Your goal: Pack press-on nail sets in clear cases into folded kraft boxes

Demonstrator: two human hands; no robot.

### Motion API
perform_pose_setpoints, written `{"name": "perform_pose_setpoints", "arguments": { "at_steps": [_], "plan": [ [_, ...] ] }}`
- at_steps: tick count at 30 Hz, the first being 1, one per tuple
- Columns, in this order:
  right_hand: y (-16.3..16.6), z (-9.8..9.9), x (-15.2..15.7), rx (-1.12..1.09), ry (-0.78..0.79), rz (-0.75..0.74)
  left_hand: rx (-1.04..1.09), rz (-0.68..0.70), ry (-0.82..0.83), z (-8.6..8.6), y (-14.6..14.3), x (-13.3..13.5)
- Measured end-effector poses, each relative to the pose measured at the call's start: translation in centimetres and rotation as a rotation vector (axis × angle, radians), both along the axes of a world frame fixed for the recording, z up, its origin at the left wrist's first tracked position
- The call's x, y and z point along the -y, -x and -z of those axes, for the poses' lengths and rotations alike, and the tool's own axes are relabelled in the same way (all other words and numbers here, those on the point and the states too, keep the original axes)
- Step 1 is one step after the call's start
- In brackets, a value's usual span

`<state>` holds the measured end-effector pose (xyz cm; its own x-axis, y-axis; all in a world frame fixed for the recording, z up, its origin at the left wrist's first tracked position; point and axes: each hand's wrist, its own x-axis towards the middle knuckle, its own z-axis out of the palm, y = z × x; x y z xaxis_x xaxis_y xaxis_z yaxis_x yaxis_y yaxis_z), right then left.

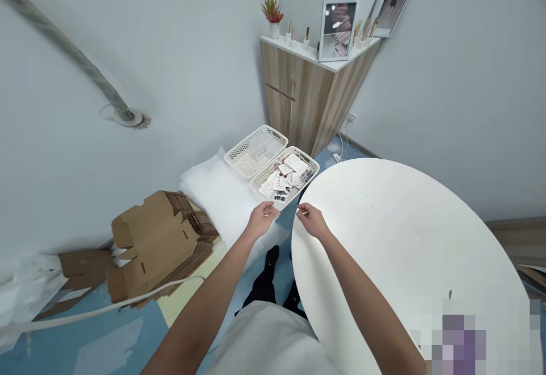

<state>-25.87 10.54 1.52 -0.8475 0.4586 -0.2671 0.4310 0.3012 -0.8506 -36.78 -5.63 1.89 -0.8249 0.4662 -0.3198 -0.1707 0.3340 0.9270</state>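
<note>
My left hand point(261, 219) is beside the near end of a white plastic basket point(314, 165), its fingers loosely curled with a gap between thumb and forefinger. Over the left edge of the round white table point(409, 215) is my right hand point(313, 221), fingers bent and slightly apart. Nothing shows in either hand. Inside the basket lie several white printed cards point(295, 163) and small packs of dark, glossy press-on nails point(280, 196). A second white basket point(246, 164) behind it holds clear plastic bags point(263, 146).
White padded packaging point(213, 184) lies under the baskets. Flattened brown cardboard boxes point(157, 233) are stacked at left, with a pale cable point(140, 295) across the front. A wooden cabinet point(298, 87) fills the corner, bearing picture frames point(339, 31) and a potted plant point(273, 11). The table's lower right is pixelated.
</note>
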Motion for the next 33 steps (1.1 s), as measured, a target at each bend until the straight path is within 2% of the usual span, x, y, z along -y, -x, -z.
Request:
{"name": "perform_pose_setpoints", "arguments": {
  "at_steps": [3,8,10,14,18,23,30,33],
  "plan": [
    [2.7,0.7,-0.6,0.020,-0.028,0.039,0.049,0.021,-0.026,1.2,2.8,-1.7],
    [7.5,2.5,-1.8,0.043,-0.035,0.092,0.207,0.029,-0.064,4.1,7.7,-4.7],
    [9.5,3.4,-2.3,0.044,0.034,0.127,0.309,-0.015,-0.106,5.1,9.3,-5.9],
    [14.0,5.1,-2.9,-0.062,0.319,0.179,0.537,-0.201,-0.227,6.6,11.7,-7.7],
    [18.2,6.7,-3.2,-0.143,0.556,0.270,0.730,-0.322,-0.394,7.4,12.5,-8.9],
    [20.9,8.6,-3.7,-0.107,0.664,0.353,0.802,-0.318,-0.518,7.8,12.5,-10.1],
    [21.4,9.8,-3.9,-0.142,0.656,0.321,0.650,-0.173,-0.343,7.9,12.5,-10.3],
    [21.6,10.2,-4.0,-0.140,0.613,0.323,0.615,-0.175,-0.269,8.1,12.5,-10.3]
  ]
}}
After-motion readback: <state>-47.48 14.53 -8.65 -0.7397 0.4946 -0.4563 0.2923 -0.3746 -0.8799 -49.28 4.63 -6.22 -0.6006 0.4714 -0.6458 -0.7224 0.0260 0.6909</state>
